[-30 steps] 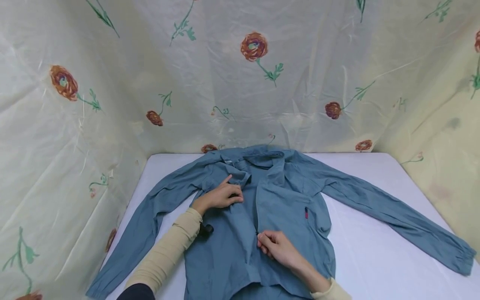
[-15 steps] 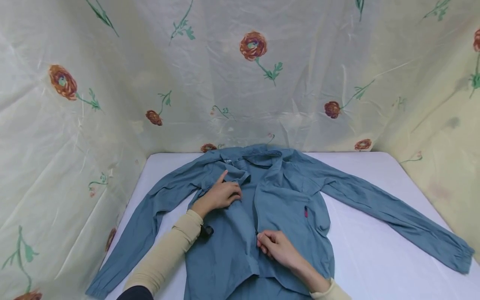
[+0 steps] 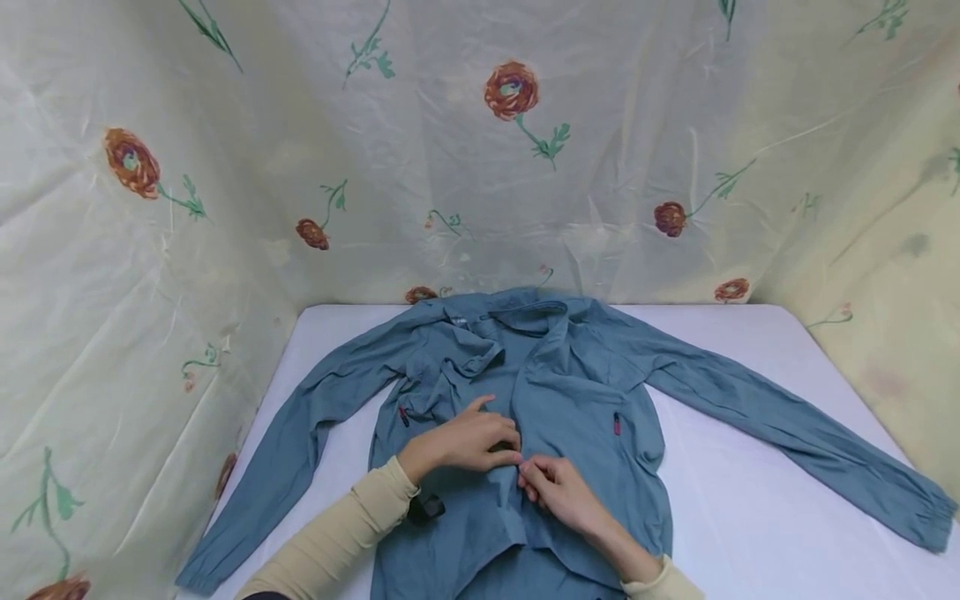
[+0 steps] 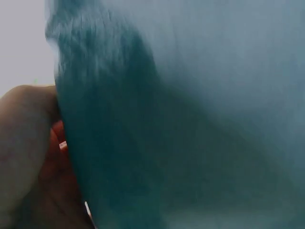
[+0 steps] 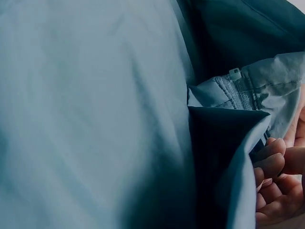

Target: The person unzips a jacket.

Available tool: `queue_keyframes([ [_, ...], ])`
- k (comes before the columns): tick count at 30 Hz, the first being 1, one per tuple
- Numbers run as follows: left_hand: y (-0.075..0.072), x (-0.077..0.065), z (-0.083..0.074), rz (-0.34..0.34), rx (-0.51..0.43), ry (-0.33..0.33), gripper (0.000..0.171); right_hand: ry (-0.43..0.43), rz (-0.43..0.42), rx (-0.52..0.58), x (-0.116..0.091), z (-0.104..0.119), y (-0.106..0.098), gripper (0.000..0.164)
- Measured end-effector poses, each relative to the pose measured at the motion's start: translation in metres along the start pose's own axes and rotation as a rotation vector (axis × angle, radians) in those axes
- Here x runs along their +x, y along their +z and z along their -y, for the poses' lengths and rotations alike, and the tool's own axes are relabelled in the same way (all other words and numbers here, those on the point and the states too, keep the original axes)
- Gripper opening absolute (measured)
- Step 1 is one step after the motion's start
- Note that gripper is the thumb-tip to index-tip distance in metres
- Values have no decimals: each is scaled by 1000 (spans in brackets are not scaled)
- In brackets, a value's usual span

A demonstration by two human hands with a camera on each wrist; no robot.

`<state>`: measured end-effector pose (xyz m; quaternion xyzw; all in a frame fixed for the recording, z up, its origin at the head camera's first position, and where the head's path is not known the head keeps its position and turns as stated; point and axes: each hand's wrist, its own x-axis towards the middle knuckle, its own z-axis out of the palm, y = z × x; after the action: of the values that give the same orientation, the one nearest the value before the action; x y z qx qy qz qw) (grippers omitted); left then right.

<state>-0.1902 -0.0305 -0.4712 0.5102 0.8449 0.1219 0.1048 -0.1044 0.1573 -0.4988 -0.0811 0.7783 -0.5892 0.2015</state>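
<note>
A blue-grey zip jacket (image 3: pixel 585 392) lies front up, its front partly parted. My left hand (image 3: pixel 468 437) is at the middle of the front, thumb and forefinger pinching the jacket's edge, with one finger lifted away. Right beside it my right hand (image 3: pixel 558 492) pinches the zipper pull, which the fingertips hide. In the right wrist view the zipper tape (image 5: pixel 236 93) shows on the folded lower edge, near the curled fingers (image 5: pixel 271 164). Fabric fills most of the left wrist view, with the left thumb (image 4: pixel 24 138) at its side.
The jacket's sleeves (image 3: pixel 795 433) spread to both sides over a white table (image 3: pixel 720 492). Pale floral sheeting (image 3: pixel 600 167) stands at the back and both sides. A small red-tipped pull (image 3: pixel 617 423) sits on a chest pocket.
My left hand has come down from below the collar to meet the right hand at the zipper, uncovering the left chest pocket. My right hand stays almost in place, still pinching.
</note>
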Motion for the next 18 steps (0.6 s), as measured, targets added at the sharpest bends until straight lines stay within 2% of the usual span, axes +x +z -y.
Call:
queue_keyframes([
  [5,-2,0,6,24,-88,17,11,-13,-3,-24,1,0,0,38],
  [10,-5,0,13,49,-160,27,12,-37,-7,-81,1,0,1,38],
  [18,-6,2,23,68,-209,57,13,-35,5,-96,0,-2,2,40],
])
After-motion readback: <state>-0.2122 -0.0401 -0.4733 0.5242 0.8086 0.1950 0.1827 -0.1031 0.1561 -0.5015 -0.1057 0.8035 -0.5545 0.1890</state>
